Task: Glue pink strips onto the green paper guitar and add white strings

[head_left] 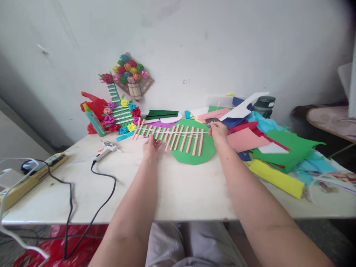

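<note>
On the table lies a green guitar-shaped paper piece (pixel 191 158) with a round body at the right and a narrow neck toward the left. A row of pink paper strips (pixel 183 139) crosses it. White strings (pixel 194 132) run lengthwise over the strips. My right hand (pixel 218 131) is pinched around the strings' ends at the body's right side. At the neck's lower edge, my left hand (pixel 151 146) touches the piece with its fingers partly spread. Left of that hand rests a glue gun (pixel 107 150) on its side.
A green glue bottle (pixel 95 120) leans near a flower-trimmed paper guitar (pixel 122 113). A paper bouquet (pixel 135 74) hangs on the wall. Coloured paper sheets (pixel 292 146) and a dark bottle (pixel 264 106) are at right. A power strip (pixel 36 178) and black cord (pixel 111 193) occupy the left.
</note>
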{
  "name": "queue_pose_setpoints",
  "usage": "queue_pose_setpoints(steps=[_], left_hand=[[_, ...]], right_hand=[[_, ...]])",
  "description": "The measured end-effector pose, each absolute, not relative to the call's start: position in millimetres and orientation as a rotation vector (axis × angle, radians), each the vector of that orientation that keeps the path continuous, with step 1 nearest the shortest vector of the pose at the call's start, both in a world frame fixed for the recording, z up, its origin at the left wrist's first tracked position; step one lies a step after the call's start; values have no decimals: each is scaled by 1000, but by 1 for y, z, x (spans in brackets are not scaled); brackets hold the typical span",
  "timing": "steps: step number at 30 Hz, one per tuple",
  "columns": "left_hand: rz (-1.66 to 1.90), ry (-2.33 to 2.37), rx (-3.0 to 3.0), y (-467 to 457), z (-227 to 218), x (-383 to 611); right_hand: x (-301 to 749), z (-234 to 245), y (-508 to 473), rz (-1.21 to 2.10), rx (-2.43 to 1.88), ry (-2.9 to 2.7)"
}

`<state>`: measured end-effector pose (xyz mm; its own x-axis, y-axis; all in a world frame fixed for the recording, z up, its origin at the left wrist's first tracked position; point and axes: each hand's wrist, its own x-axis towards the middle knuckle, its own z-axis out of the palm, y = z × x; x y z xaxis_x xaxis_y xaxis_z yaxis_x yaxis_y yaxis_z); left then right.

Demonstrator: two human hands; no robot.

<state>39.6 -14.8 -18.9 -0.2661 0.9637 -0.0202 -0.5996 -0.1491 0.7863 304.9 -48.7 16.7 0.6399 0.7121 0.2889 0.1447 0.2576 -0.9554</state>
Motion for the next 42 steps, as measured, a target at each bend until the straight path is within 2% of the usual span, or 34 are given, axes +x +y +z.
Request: queue_pose_setpoints(steps=[6, 10, 12, 17, 20, 24, 30, 42], left_hand=[[1713, 821, 599, -13, -20, 37], [1729, 811, 561, -14, -18, 36], [1741, 796, 544, -15, -17, 35], [1763, 779, 511, -16, -14, 32], [1774, 755, 492, -14, -14, 30], [1705, 644, 525, -12, -14, 32], [1400, 580, 630, -23, -9, 46], [1274, 614, 577, -52, -15, 91]], right_hand=[[303, 21, -53, 37, -1788, -1099], [308, 17, -47, -82, -1734, -1168], [311, 12, -43, -7, -1626, -1229], [310, 0, -42, 701, -1247, -1116], [302, -3, -44, 948, -1063, -958], [289, -2, -44, 914, -997, -772], [269, -3, -40, 751, -952, -544], [244, -17, -29, 668, -900, -495]])
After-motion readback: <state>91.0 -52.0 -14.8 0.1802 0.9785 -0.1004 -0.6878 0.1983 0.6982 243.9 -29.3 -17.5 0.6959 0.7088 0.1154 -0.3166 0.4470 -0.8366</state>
